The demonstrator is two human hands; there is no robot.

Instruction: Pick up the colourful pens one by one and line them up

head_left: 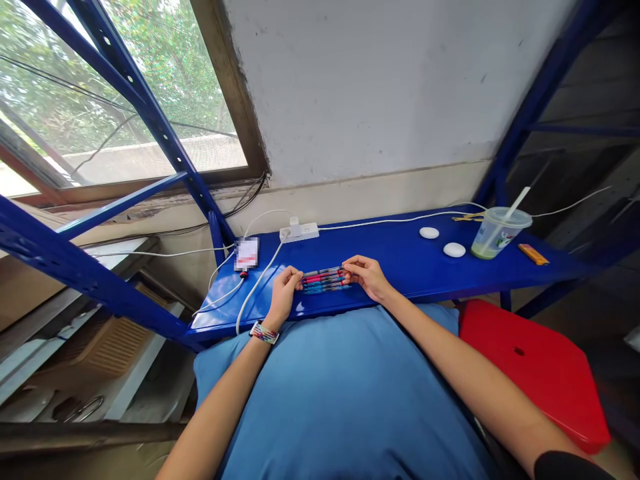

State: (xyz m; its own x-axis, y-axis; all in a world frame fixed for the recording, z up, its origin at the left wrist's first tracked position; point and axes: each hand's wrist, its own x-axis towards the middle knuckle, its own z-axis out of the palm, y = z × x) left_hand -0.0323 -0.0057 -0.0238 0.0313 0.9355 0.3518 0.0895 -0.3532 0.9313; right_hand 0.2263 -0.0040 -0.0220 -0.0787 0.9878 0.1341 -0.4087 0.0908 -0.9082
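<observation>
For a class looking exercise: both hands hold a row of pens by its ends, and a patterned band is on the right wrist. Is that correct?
Not quite: the head view shows the patterned band on the left wrist, not the right. The rest stands: the left hand and right hand hold the row of pens by its ends.

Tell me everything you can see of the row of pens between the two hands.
The row of pens is several slim, plastic-looking pens side by side, their lengths running left to right, in dark, red and blue tones. The left hand has its fingers at one end, the right hand at the other. It is over the blue table, near the front edge; whether it touches the surface is unclear.
</observation>
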